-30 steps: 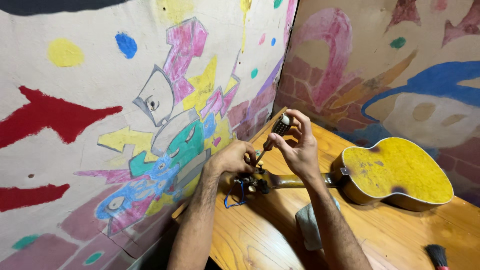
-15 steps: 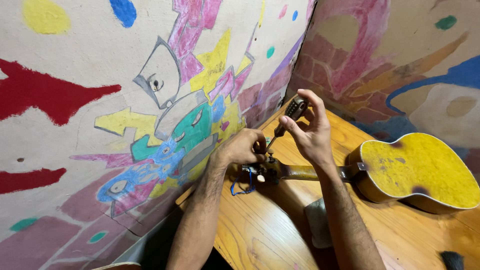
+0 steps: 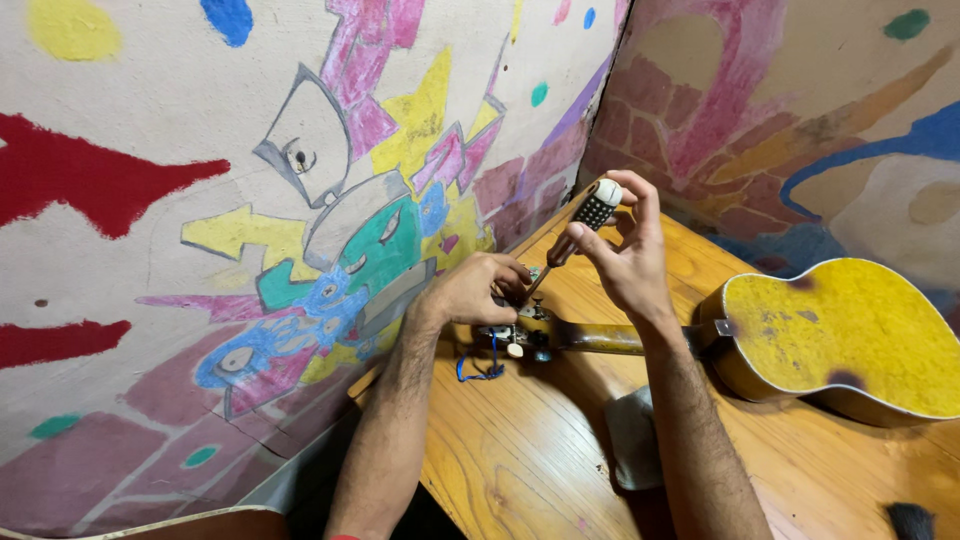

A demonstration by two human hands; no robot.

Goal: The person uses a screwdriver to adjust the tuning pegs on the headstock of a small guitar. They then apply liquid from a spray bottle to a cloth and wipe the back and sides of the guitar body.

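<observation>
A screwdriver is held against the headstock of a yellow guitar lying on a wooden table.

The screwdriver's pale, ribbed handle is gripped by the closed fingers of the right hand, with the shaft slanting down to the tuning pegs. The headstock is pinched and steadied by the left hand, fingers curled shut around it. A blue cord hangs just below the pegs. A grey cloth is seen under the neck, near the painted wall.
</observation>
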